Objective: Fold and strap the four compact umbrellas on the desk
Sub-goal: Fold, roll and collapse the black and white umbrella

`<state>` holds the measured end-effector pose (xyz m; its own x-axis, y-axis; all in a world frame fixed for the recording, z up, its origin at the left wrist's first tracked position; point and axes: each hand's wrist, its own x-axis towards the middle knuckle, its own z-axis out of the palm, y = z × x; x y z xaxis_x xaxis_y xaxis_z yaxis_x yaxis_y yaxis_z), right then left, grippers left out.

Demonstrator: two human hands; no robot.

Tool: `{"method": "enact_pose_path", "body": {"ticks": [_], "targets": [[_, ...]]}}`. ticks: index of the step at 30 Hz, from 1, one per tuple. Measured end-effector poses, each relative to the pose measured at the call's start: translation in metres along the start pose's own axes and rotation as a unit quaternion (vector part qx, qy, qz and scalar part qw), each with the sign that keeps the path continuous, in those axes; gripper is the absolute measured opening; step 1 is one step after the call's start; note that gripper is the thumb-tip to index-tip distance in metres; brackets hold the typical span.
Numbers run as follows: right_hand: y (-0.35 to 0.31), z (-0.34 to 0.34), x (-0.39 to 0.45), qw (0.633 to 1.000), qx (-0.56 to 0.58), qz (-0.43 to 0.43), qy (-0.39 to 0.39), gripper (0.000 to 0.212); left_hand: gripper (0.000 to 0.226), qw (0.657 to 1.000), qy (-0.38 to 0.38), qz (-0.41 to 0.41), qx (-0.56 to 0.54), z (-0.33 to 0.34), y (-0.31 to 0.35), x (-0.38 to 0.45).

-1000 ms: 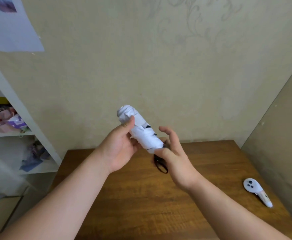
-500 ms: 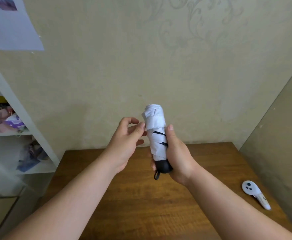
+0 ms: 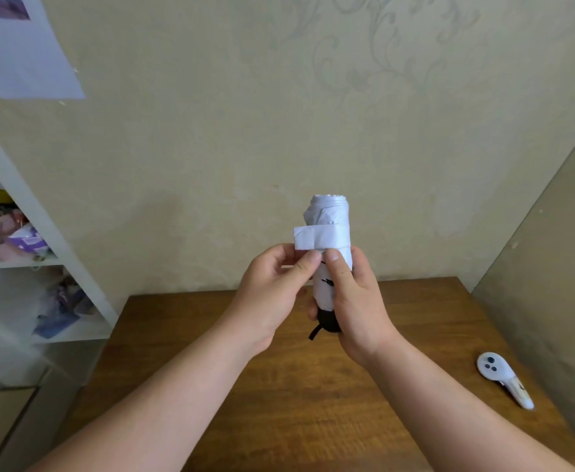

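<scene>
Your right hand (image 3: 354, 301) grips the umbrella (image 3: 330, 253) upright; your left hand (image 3: 272, 294) pinches the strap (image 3: 313, 237) at nine o'clock. Pull it snug, then press flat.

I see bare worktop (image 3: 279, 403) beneath and ahead of both forearms. A white controller (image 3: 502, 378) lies near its right edge; the side panel (image 3: 551, 284) closes in on the right, shelves (image 3: 40, 267) on the left.

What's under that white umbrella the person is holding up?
Below the white umbrella its black handle pokes out of the right hand, above the wooden desk. The hands cover the umbrella's lower part.
</scene>
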<state>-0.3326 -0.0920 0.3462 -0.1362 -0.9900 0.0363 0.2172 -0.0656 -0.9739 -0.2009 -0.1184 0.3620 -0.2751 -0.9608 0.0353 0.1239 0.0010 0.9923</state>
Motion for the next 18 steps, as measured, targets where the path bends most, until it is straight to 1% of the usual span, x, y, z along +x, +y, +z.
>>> {"method": "enact_pose_path", "body": {"ticks": [3,5,6,9,12,14,18], "targets": [[0.0,-0.001,0.001,1.0,-0.017,-0.002,-0.002,0.023,0.024,0.998,0.01,-0.046,-0.048,0.003,0.009,0.0],[0.001,-0.002,0.001,1.0,-0.023,0.006,0.0,0.024,0.021,0.997,0.018,-0.066,-0.044,0.003,0.009,0.003],[0.002,-0.003,0.001,1.0,-0.021,0.014,0.0,0.029,0.02,0.996,0.018,-0.076,-0.033,0.002,0.006,0.005],[0.004,-0.003,0.001,0.999,0.011,0.051,0.004,0.051,0.029,0.996,0.02,-0.088,-0.002,0.0,0.002,0.007],[0.004,-0.003,0.002,0.996,0.026,0.071,0.035,0.047,0.02,0.997,0.011,-0.068,0.033,-0.002,0.001,0.005],[0.002,0.0,0.002,0.993,0.065,0.088,0.049,0.045,0.019,0.998,0.013,-0.049,0.03,-0.001,0.001,0.002],[-0.004,0.006,0.001,0.986,0.123,0.108,0.032,0.047,0.022,0.999,0.029,-0.02,-0.011,0.004,0.003,-0.004]]}}
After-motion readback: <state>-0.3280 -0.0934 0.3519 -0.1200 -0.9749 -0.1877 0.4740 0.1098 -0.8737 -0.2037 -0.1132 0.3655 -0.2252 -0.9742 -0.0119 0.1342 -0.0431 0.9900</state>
